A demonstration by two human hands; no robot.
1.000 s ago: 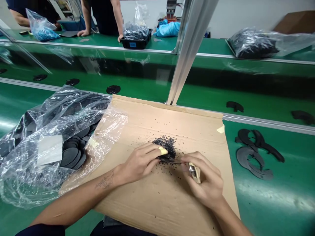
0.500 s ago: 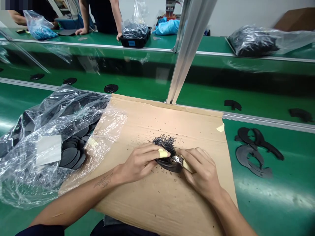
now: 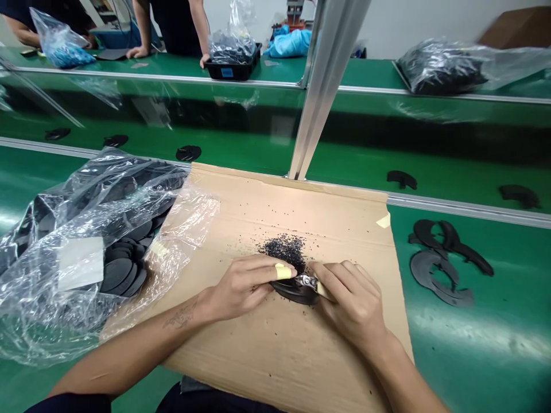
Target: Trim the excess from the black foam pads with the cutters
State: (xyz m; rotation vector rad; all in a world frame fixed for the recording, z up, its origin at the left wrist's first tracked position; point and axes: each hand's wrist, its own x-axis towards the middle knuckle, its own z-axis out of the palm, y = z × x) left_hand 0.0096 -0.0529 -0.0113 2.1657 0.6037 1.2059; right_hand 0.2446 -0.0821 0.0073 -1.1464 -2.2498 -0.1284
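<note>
Left hand (image 3: pixel 243 287): fingers together, clamped on black foam piece (image 3: pixel 297 293), taped fingertip on top. Right hand (image 3: pixel 353 304): fingers together, pinching small metal cutter (image 3: pixel 306 281) at piece's edge. Piece on cardboard sheet (image 3: pixel 258 218), black crumb pile (image 3: pixel 284 251) at 12 o'clock, clear bag of black discs (image 3: pixel 86 212) at 9 o'clock.

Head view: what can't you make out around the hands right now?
Head view only:
- Metal tool in the right hand: most of it is hidden by the fingers.
- Black piece under the left hand: outline hidden by both hands.
- Black discs: count blurred by the plastic bag.
- Blue label on the black tray: too small to read.
</note>
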